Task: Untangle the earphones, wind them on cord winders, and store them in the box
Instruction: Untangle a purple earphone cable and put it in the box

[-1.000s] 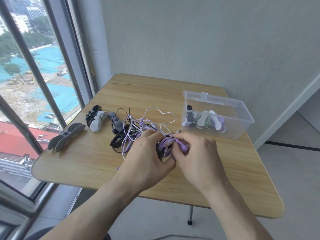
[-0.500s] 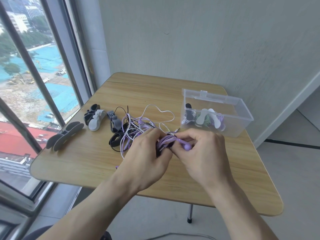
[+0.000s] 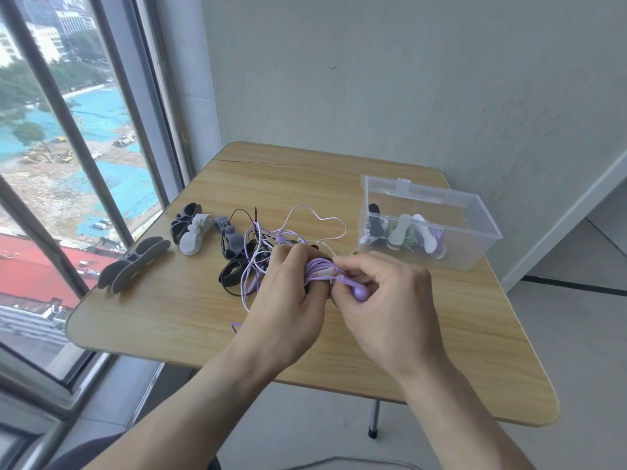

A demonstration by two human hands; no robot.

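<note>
Several cord winders lie left of the tangle of earphone cords (image 3: 268, 245), which serves as the landmark: a dark grey winder (image 3: 134, 264) sits far left of it, right at the table's (image 3: 169, 317) window-side edge, and a black winder (image 3: 185, 220) and white winder (image 3: 195, 234) touch each other nearer to it. A grey winder (image 3: 228, 235) lies against the tangle's left side. Bare tabletop stretches beyond the tangle toward the wall, and in front of it along the near edge. The left hand (image 3: 288, 300), just in front of the tangle, grips a bundle of wound purple earphone cord (image 3: 320, 269). The right hand (image 3: 386, 300), right of the tangle, pinches that cord's loose end, a purple earbud (image 3: 360, 293) showing beneath its fingers. Farther right of the tangle, the clear box (image 3: 475, 225) stands open near the table's right edge, holding several wound winders (image 3: 403, 232); a strip of bare wood lies between it and the hands.
</note>
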